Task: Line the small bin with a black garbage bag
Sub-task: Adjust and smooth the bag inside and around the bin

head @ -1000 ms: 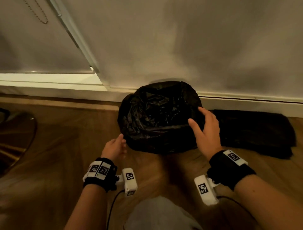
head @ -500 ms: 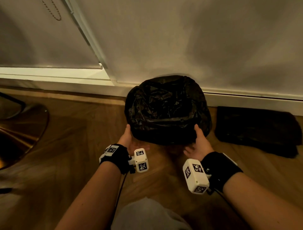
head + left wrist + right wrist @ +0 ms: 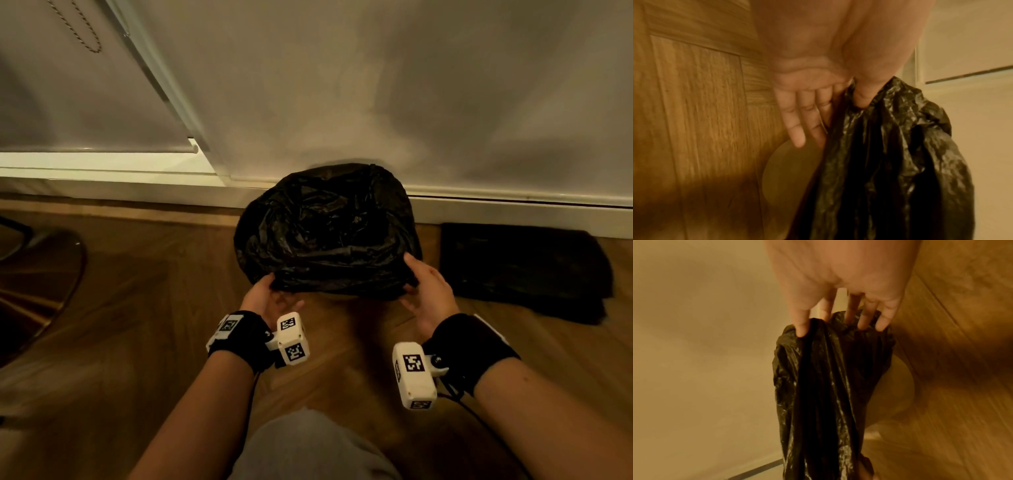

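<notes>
The small bin stands on the floor against the wall, draped in a crinkled black garbage bag (image 3: 325,233). Only a strip of its pale wall (image 3: 339,297) shows under the bag's front hem. My left hand (image 3: 274,291) pinches the hem at the near left, thumb on top and fingers underneath. My right hand (image 3: 421,284) pinches it at the near right. In the left wrist view, the left hand (image 3: 830,120) has its thumb pressed into the bag (image 3: 890,162), beside the bin wall (image 3: 789,175). In the right wrist view, the right hand (image 3: 840,324) holds the bunched bag (image 3: 824,386) between thumb and fingers.
A flat pile of folded black bags (image 3: 524,270) lies right of the bin along the white baseboard (image 3: 513,209). A shiny metal chair base (image 3: 37,284) sits at the far left on the wood floor. My grey-clad knee (image 3: 315,448) is at the bottom.
My right hand came down from the bin's top rim and my left moved in from the side. Both now pinch the bag's front hem, which is bunched higher and uncovers some bin wall.
</notes>
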The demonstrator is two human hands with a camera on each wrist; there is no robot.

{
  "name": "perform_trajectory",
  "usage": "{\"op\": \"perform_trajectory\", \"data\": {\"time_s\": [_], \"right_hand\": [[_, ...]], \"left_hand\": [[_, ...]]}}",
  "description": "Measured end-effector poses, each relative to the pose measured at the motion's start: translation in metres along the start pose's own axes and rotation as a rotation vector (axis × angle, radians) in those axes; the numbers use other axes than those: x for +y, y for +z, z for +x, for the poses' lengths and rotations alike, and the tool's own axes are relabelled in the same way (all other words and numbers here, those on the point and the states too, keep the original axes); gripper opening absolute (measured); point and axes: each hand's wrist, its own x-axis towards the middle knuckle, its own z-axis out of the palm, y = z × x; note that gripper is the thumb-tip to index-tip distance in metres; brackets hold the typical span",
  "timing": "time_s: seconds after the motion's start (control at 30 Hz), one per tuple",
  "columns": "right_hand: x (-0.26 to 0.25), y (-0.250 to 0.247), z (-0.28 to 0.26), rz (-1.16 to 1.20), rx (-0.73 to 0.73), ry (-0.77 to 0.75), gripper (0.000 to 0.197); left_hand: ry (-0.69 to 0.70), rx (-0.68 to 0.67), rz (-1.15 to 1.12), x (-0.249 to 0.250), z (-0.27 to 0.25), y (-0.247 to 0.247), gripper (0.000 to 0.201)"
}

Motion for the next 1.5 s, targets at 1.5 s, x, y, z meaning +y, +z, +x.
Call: {"op": "perform_trajectory", "data": {"time_s": [1.5], "right_hand": [[0.022, 0.03, 0.002, 0.551, -0.273, 0.132, 0.069]], "left_hand": [[-0.16, -0.299, 0.104, 0.011, -0.033, 0.01, 0.095]]}}
